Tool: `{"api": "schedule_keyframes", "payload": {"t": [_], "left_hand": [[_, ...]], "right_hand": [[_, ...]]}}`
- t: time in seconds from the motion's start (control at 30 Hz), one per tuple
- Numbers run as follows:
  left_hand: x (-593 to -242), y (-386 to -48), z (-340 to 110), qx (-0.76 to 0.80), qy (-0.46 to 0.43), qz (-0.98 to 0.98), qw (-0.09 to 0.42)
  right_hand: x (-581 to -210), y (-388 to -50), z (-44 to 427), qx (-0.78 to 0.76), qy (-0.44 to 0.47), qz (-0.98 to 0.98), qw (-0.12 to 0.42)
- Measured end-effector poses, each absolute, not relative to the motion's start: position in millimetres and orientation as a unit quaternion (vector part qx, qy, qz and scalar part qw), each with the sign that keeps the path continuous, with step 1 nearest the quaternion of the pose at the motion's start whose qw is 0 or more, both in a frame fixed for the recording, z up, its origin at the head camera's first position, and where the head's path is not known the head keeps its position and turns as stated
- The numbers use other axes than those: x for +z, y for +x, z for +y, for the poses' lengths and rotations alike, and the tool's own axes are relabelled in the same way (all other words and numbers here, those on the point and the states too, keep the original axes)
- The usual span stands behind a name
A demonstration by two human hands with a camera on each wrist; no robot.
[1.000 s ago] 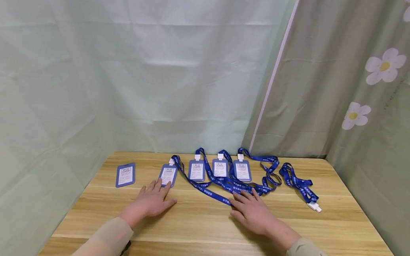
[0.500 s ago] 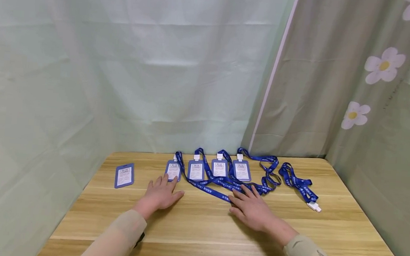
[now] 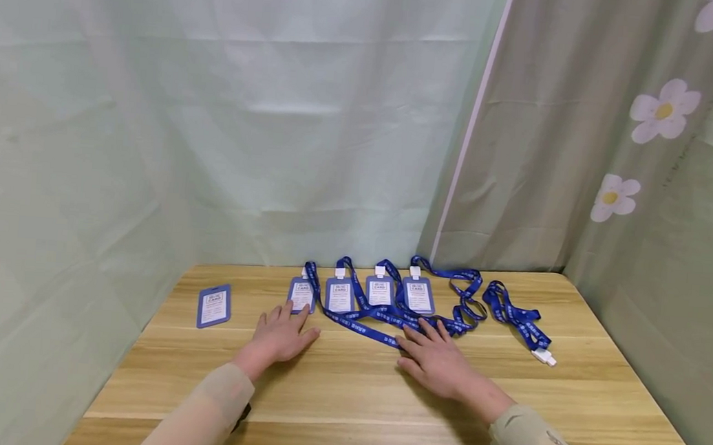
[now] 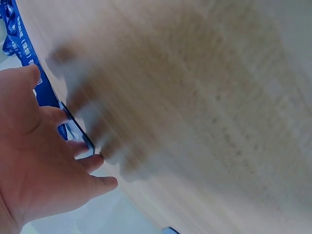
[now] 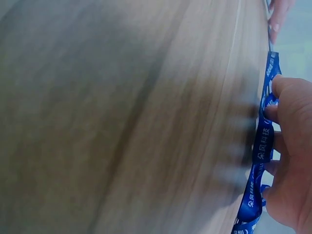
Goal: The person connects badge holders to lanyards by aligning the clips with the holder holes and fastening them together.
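My left hand (image 3: 279, 334) lies with fingers spread, its fingertips on the lower edge of a blue badge holder (image 3: 302, 293) with a white card in it. In the left wrist view that holder's edge (image 4: 80, 130) shows under the fingers. A blue printed lanyard (image 3: 355, 326) runs from its white clip to the right. My right hand (image 3: 436, 360), fingers extended, rests on the lanyard straps; the right wrist view shows the strap (image 5: 263, 139) along the fingertips. Three more badge holders, a left one (image 3: 340, 295), a middle one (image 3: 380, 292) and a right one (image 3: 419, 295), stand in a row, each clipped to a lanyard.
A badge holder without a lanyard (image 3: 214, 306) lies at the far left of the wooden table (image 3: 343, 414). At the right is a folded blue lanyard (image 3: 517, 318) with a white clip (image 3: 544, 358). Pale curtains (image 3: 314, 123) hang behind and beside the table.
My left hand has moved right and away from me, and the leftmost lanyard-clipped badge holder has slid with it, closer to the row. The right hand has barely moved.
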State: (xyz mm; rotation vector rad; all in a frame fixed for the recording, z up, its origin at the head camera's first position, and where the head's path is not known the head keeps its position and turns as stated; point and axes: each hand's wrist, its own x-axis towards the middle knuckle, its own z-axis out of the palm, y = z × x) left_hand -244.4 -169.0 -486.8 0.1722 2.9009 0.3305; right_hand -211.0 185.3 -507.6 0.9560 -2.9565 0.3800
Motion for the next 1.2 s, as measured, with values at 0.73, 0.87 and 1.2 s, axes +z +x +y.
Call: {"api": "schedule_keyframes", "payload": {"t": [0.73, 0.87, 1.2], "left_hand": [[-483.7, -230.5, -164.6, 0.091, 0.14, 0.985, 0.05], [-482.6, -224.1, -154.8, 0.084, 0.173, 0.981, 0.036], [-470.3, -202.8, -115.4, 0.064, 0.272, 0.959, 0.056]], "right_hand": [[-497.0, -202.6, 230.7, 0.152, 0.25, -0.951, 0.095], [-495.6, -200.9, 244.3, 0.149, 0.235, -0.955, 0.103], [-488.1, -194.3, 293.1, 0.144, 0.18, -0.968, 0.099]]}}
